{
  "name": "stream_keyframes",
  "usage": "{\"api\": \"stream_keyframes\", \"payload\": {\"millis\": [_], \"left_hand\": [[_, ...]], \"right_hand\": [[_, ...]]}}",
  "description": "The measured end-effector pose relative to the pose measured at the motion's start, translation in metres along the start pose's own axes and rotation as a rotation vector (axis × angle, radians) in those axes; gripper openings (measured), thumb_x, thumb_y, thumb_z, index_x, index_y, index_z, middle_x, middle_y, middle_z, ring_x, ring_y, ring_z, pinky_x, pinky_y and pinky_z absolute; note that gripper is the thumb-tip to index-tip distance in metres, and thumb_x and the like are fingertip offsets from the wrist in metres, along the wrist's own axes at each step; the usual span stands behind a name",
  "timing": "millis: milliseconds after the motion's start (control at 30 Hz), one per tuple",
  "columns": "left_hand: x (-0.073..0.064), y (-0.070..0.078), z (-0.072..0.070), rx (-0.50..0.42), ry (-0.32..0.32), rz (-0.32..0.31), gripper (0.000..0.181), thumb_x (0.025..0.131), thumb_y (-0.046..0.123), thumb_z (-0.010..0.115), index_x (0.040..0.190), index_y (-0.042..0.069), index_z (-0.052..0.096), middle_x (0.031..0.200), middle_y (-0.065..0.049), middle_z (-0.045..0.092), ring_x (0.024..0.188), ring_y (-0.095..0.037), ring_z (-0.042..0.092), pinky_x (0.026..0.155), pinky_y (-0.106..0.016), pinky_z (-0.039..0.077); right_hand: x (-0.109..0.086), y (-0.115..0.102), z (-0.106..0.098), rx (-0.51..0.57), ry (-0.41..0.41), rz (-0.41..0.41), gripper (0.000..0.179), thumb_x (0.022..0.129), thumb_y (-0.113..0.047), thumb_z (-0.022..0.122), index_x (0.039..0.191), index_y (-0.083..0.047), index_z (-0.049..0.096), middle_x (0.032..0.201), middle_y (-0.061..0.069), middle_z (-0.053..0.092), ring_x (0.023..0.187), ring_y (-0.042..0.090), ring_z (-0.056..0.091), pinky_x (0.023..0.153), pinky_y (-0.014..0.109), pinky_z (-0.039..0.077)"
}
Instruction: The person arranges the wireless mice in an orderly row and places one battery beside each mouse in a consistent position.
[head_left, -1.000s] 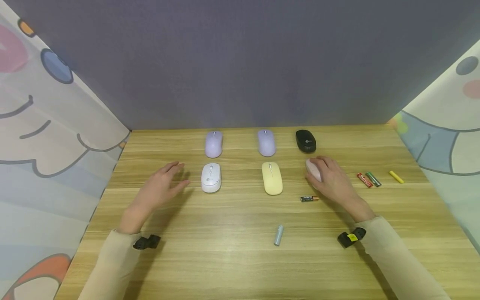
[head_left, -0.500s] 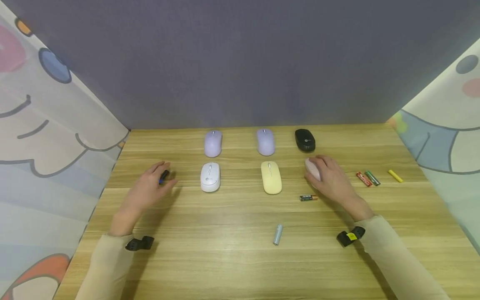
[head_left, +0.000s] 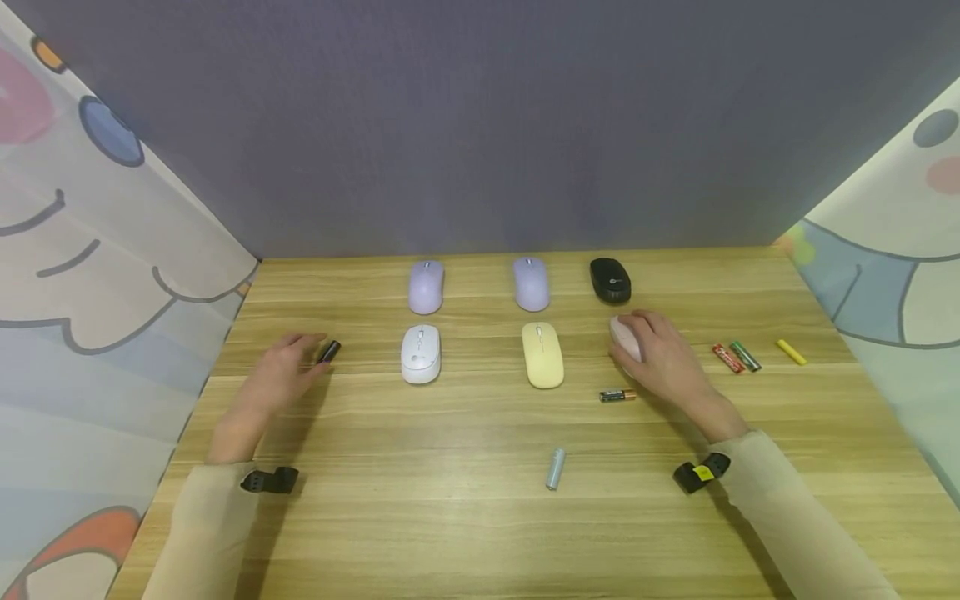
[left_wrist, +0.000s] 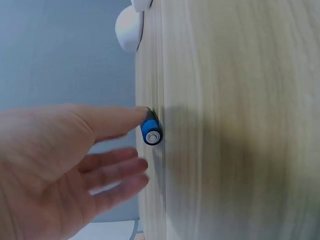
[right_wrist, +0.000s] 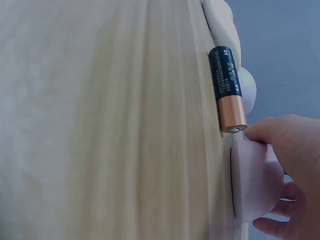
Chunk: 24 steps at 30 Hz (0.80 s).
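Note:
A black battery with a blue band [left_wrist: 150, 126] lies on the wooden table, left of the white mouse [head_left: 421, 354]. My left hand [head_left: 276, 373] is spread beside this battery, the thumb and fingers reaching to its left side in the head view. In the left wrist view the thumb overlaps the battery's far end, while the other fingers stand apart from it. My right hand [head_left: 666, 360] grips a pale pink mouse [right_wrist: 256, 180] on the table, thumb on one side and fingers on the other. Close to that thumb lies a black and copper battery [right_wrist: 227, 85].
Two lilac mice, one left [head_left: 426, 287] and one right [head_left: 532, 285], and a black mouse [head_left: 611, 281] line the back. A yellow mouse [head_left: 542, 356] sits mid-table, with a grey battery [head_left: 556, 469] nearer. Red [head_left: 727, 358], green [head_left: 746, 356] and yellow batteries [head_left: 791, 352] lie right.
My left hand has moved left, uncovering the black battery, which was hidden a second ago. My right hand has stayed on the pale pink mouse.

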<state>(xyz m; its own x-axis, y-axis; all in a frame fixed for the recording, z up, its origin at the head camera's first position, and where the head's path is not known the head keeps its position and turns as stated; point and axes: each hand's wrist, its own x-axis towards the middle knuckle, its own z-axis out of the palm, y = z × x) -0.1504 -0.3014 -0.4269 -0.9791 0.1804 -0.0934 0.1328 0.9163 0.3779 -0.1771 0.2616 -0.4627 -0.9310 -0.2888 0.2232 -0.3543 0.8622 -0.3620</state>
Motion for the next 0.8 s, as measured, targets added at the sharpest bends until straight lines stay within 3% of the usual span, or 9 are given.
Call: {"api": "stream_keyframes", "payload": {"millis": [167,333,467,667,800], "left_hand": [[0.004,-0.003,0.0,0.002,-0.032,0.102,0.063,0.091,-0.004,0.073,0.147,-0.009,0.045,0.143,-0.039,0.045,0.12,-0.058,0.055,0.099,-0.07,0.05],[0.008,-0.005,-0.002,0.003,-0.071,0.173,0.064,0.087,-0.01,0.073,0.146,-0.009,0.048,0.147,-0.036,0.043,0.126,-0.058,0.051,0.099,-0.069,0.05],[0.011,-0.006,-0.003,0.014,-0.107,0.205,0.063,0.087,-0.009,0.074,0.145,-0.009,0.049,0.148,-0.036,0.044,0.132,-0.059,0.044,0.103,-0.07,0.046],[0.017,-0.005,-0.006,0.043,-0.127,0.224,0.061,0.086,-0.009,0.075,0.141,-0.016,0.05,0.138,-0.039,0.051,0.12,-0.057,0.056,0.098,-0.065,0.052],[0.02,-0.004,-0.007,0.055,-0.131,0.214,0.058,0.087,-0.008,0.075,0.138,-0.018,0.05,0.132,-0.039,0.055,0.106,-0.048,0.063,0.093,-0.062,0.055]], "right_hand": [[0.0,-0.001,0.0,0.002,-0.001,0.003,0.052,0.097,-0.026,0.07,0.138,0.004,0.056,0.14,0.032,0.053,0.126,0.051,0.051,0.098,0.067,0.048],[0.0,-0.002,-0.001,-0.001,-0.01,0.015,0.052,0.098,-0.026,0.069,0.138,0.004,0.056,0.14,0.032,0.052,0.126,0.051,0.051,0.098,0.067,0.048],[0.0,-0.002,-0.002,-0.005,-0.02,0.024,0.053,0.098,-0.026,0.069,0.139,0.004,0.055,0.141,0.032,0.051,0.126,0.051,0.051,0.098,0.067,0.048],[0.0,-0.003,-0.002,-0.006,-0.018,0.021,0.052,0.098,-0.026,0.069,0.139,0.004,0.055,0.141,0.032,0.051,0.126,0.05,0.051,0.098,0.067,0.048],[0.0,-0.003,-0.002,-0.006,-0.015,0.018,0.053,0.098,-0.026,0.069,0.139,0.004,0.055,0.141,0.032,0.052,0.126,0.051,0.051,0.097,0.067,0.048]]}}
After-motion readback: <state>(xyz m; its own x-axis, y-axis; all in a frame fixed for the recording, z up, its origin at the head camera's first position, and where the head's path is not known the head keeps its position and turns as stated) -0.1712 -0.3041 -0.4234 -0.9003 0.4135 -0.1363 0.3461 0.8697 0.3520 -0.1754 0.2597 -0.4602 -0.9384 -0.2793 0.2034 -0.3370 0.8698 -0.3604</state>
